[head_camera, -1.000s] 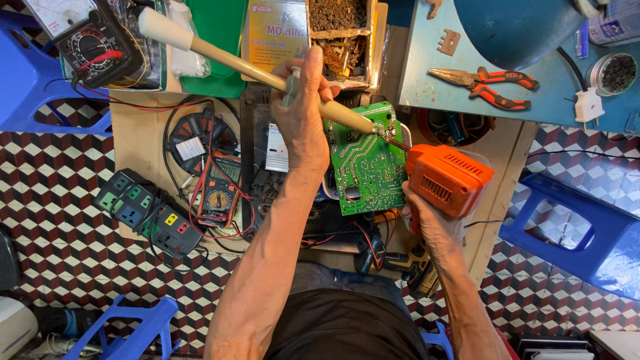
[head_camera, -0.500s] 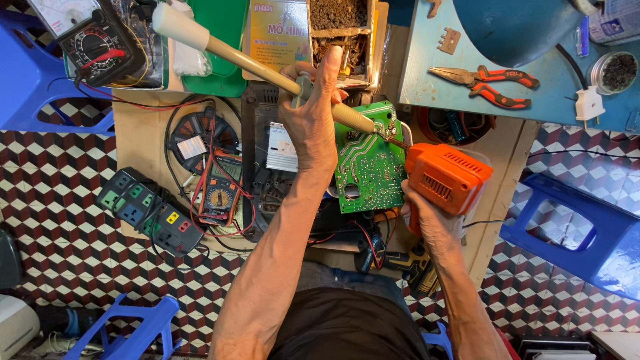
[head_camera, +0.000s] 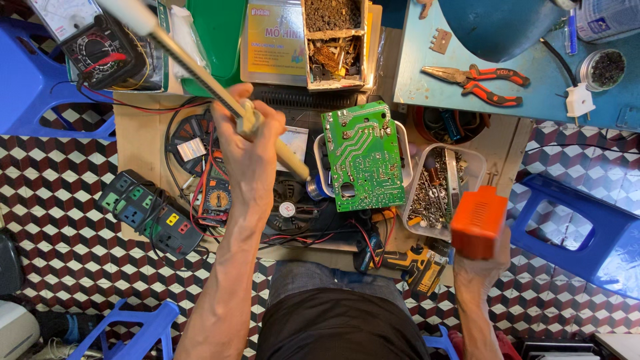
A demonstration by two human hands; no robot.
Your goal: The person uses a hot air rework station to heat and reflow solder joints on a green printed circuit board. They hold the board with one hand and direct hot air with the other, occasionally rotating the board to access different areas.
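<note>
While the left hand [head_camera: 250, 143] grips the soldering iron [head_camera: 200, 73], the circuit board [head_camera: 363, 157] lies just beside.

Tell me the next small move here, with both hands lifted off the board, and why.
Probably bring the soldering iron tip back down to the green circuit board. The left hand holds it raised and angled aside, the right hand holds the orange block clear, and the board lies trace-side up, uncovered.

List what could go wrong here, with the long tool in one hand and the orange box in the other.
1. The long cream tool in the left hand hangs over red wires and meters; its tip could snag or burn them.
2. The green circuit board rests loose on a tub and might slide off.
3. The right hand holds the orange box beside the screw tray; a knock could spill it.
</note>
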